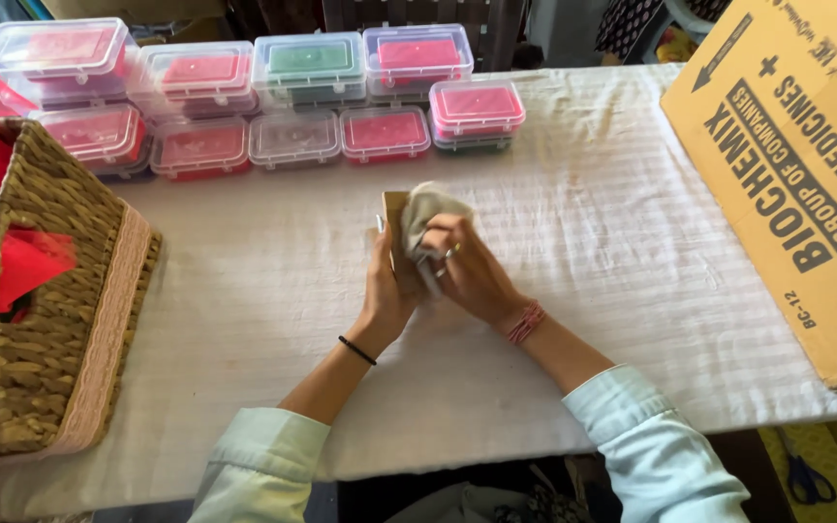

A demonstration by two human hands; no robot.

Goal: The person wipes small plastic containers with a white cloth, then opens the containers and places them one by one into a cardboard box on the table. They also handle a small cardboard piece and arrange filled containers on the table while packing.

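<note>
On the white cloth-covered table (632, 242), everything below is placed from the small tan card-like piece held at its middle.

Tan piece (394, 215): flat, thin, stiff-looking, stood nearly on edge above the table; what exactly it is cannot be told.

Left hand (387, 291): curled closed around the tan piece's lower part, fingers wrapped behind it, thumb on the near side; a thin black band circles the wrist.

Right hand (472, 271): just right of the tan piece, fingers bent shut on a grey rag (428, 215), pressing it against the piece's face; a ring shows on one finger, a pink-red thread band at the wrist.

Grey rag: soft, crumpled, bunched over the tan piece's top and right side, touching it.

Sleeves: pale blue-green fabric, loose, pushed up the forearms, nearer the camera than the tan piece.

Plastic boxes (293, 107): beyond the tan piece, two rows of small clear rectangular lidded cases, contents mostly red or pink, one green.

Wicker basket (60, 320): far left of the tan piece, coarse woven straw with a pale lace band, holding red fabric.

Cardboard sheet (796, 174): far right of the tan piece, flat brown, printed in black.

Scissors (806, 479): on the floor, lower right of the tan piece, dark blue handles.
</note>
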